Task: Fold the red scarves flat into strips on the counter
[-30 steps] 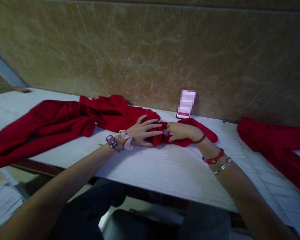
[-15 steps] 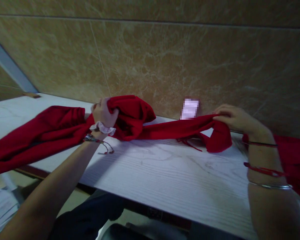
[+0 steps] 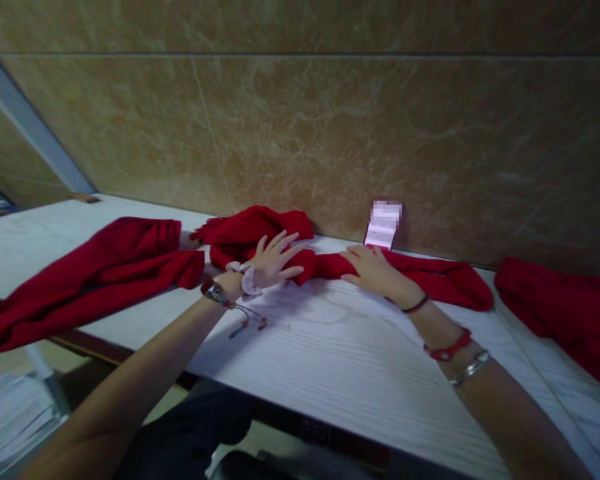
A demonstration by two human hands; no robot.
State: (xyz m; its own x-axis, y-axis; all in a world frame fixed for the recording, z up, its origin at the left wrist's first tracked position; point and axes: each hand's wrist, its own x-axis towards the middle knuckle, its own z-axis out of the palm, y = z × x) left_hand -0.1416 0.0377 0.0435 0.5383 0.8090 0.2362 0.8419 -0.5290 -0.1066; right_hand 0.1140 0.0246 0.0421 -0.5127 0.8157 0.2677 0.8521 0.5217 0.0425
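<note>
- On the white wood-grain tabletop (image 3: 330, 333), along the base of the brown tiled wall (image 3: 300, 133): fringed red scarf (image 3: 329, 266), laid lengthwise L to R; bunched toward L end, narrow mid-way, rounded at R end.
- L hand (image 3: 273, 261): palm down over bunched part, fingers spread, gripping nothing; pale scrunchie (image 3: 250, 280) & beaded bracelet (image 3: 216, 293) w/ dangling cords at wrist.
- R hand (image 3: 375, 272): palm down over narrow part, fingers slightly bent, not closed on it; can't tell how firmly it presses; dark cord bracelet (image 3: 416, 305), red bracelet (image 3: 449, 348) & silver bangle (image 3: 471, 368) up that arm.
- Hands apart, w/ a stretch of scarf showing betw. them.
- Phone (image 3: 384, 225): leaning on wall just behind R hand; screen lit, partly pixelated.
- Folded red cloth (image 3: 100, 280) L of scarf; another red cloth (image 3: 560, 300) near scarf's R end.
- Below table edge: papers (image 3: 15, 413) at far L, blurry; dark trousers (image 3: 190, 427) nearer mid.
</note>
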